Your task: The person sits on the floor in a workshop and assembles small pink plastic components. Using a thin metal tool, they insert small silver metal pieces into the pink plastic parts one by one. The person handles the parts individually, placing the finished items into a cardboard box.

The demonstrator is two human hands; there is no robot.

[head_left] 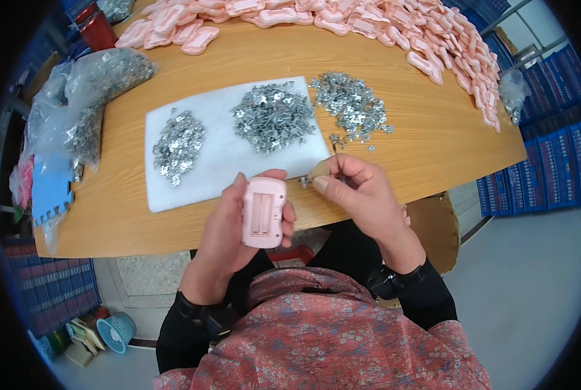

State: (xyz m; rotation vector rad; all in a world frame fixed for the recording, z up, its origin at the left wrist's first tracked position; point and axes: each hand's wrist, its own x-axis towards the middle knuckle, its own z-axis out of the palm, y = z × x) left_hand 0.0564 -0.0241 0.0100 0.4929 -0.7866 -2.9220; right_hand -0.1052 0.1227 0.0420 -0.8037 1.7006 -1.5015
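Observation:
My left hand (220,224) is closed around a pink plastic battery casing (264,213), held with its recessed battery compartment facing up. Its compartment looks bare, with small holes along the right side. My right hand (358,192) is pinched at the front edge of the white foam sheet (222,130), right of the casing. A thin dark rod (335,151) sticks up from between its fingers; I cannot tell what kind of tool it is. Something yellowish covers one fingertip. Small shiny metal pieces (304,182) show beside the fingertips. Heaps of metal clips (272,117) lie on the foam.
Another heap of metal clips (349,104) lies on the wooden table (420,149) right of the foam. Many pink casings (368,23) pile along the far edge. Clear bags of metal parts (82,104) and a red jar (97,29) stand at left. Blue crates (544,162) line the right.

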